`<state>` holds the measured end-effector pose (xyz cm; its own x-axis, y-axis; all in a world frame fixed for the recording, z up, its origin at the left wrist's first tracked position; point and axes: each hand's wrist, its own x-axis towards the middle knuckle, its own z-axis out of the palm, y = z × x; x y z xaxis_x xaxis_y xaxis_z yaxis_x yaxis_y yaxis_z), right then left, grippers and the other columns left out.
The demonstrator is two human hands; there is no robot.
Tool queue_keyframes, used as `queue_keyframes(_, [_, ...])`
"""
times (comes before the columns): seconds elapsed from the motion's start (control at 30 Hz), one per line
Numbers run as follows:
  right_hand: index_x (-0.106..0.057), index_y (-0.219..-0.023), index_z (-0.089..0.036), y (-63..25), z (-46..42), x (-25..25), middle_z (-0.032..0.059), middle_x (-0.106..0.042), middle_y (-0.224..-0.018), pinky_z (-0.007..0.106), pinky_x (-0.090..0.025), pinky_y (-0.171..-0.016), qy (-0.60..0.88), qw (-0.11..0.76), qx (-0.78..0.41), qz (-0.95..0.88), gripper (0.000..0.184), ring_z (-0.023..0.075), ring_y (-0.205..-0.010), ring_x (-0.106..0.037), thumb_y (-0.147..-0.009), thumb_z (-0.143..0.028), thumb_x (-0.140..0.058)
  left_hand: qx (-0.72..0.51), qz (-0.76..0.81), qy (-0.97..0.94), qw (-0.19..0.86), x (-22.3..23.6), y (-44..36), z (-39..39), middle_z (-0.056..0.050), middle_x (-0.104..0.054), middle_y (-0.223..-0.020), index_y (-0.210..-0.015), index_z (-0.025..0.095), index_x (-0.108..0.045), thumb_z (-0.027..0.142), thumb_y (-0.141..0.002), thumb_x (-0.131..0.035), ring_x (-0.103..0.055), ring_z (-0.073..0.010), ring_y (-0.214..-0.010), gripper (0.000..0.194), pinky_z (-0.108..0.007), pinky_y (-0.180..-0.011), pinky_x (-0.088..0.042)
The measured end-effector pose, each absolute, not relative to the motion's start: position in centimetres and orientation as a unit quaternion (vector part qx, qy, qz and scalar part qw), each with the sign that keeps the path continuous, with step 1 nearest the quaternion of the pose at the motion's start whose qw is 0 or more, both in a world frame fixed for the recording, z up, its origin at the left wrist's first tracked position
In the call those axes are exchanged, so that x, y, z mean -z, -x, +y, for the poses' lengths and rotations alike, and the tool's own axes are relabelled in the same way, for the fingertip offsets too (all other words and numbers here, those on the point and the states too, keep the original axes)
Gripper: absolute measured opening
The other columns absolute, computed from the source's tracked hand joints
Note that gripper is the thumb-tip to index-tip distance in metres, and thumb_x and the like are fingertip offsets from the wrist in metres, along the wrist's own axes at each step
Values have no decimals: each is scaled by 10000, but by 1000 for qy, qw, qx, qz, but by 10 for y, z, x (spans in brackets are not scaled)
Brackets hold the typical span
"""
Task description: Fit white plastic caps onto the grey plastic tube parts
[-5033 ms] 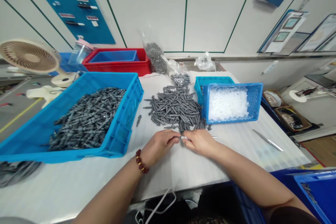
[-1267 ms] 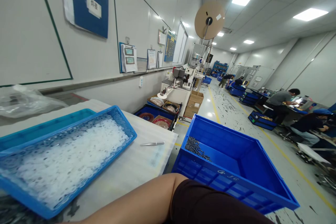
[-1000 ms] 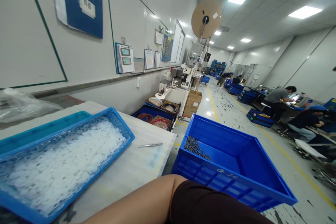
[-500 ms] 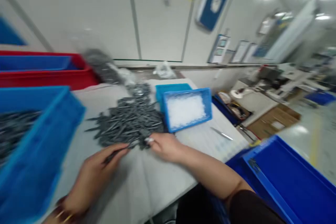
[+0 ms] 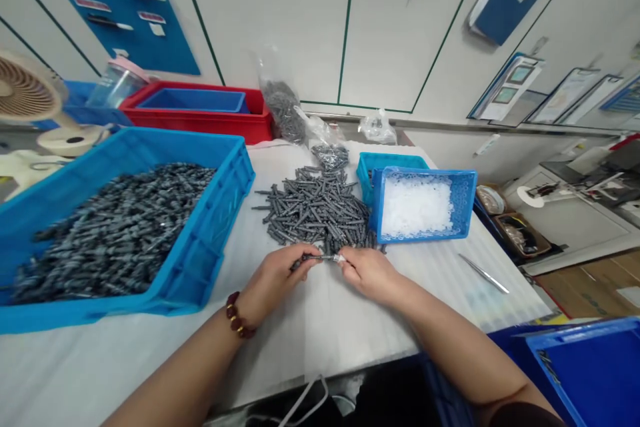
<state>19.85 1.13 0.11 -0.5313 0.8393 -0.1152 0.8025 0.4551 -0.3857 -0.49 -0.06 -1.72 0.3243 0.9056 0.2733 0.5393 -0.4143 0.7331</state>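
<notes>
My left hand (image 5: 277,279) is closed on a slim dark grey rod-shaped part (image 5: 321,257), which points to the right. The fingers of my right hand (image 5: 371,273) pinch a small white plastic piece (image 5: 339,258) at the rod's right end. Whether the piece sits on or only against the rod, I cannot tell. Just beyond both hands is a loose pile of similar grey parts (image 5: 315,203). To the right of the pile, a tilted blue bin (image 5: 425,236) holds many small whitish plastic pieces (image 5: 415,205).
A large blue crate (image 5: 200,280) of grey parts stands at left, with a red bin (image 5: 200,125) behind it. Bagged parts (image 5: 285,110) lean near the wall. Metal tweezers (image 5: 484,273) lie at right. A dark blue bin (image 5: 595,373) is at lower right, a fan (image 5: 33,90) far left.
The view has swung left and sharpened, so the crate and fan show more fully. My hands have come closer together, the rod's end now meeting the white piece.
</notes>
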Motion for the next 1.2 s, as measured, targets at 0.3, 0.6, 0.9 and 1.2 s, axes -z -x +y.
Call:
queue_keyframes(0.3, [-565, -956, -164, -193, 7, 2, 49, -640, -814, 242, -297, -605, 472, -32, -143, -869, 214, 172, -732, -579, -913, -303, -408, -258, 468, -801, 268, 20, 2, -3, 61, -515, -550, -843, 187, -559, 267, -853, -459, -488, -103, -515, 128, -205, -529, -366])
queue_keyframes(0.6, [-568, -965, -167, -192, 6, -1, 63, -656, -863, 244, -325, -621, 459, -57, -119, -878, 218, 193, -776, -608, -913, -301, -405, -246, 467, -795, 299, 19, 4, 1, 63, -524, -540, -809, 179, -557, 214, -817, -516, -501, -102, -522, 55, -201, -547, -355])
queue_keyframes(0.9, [-590, -956, -167, -188, 1, -5, 63, -659, -843, 236, -314, -604, 453, -53, -124, -881, 251, 183, -756, -601, -915, -329, -403, -250, 445, -803, 308, 22, -1, -2, 66, -530, -527, -790, 180, -558, 256, -831, -534, -510, -94, -521, 90, -190, -545, -356])
queue_keyframes(1.2, [-596, -923, -172, -189, 3, 0, 64, -658, -840, 238, -305, -606, 460, -44, -124, -878, 319, 176, -744, -592, -930, -395, -369, -238, 436, -824, 271, 26, 0, -3, 64, -524, -534, -804, 181, -549, 254, -849, -512, -509, -102, -526, 93, -203, -550, -361])
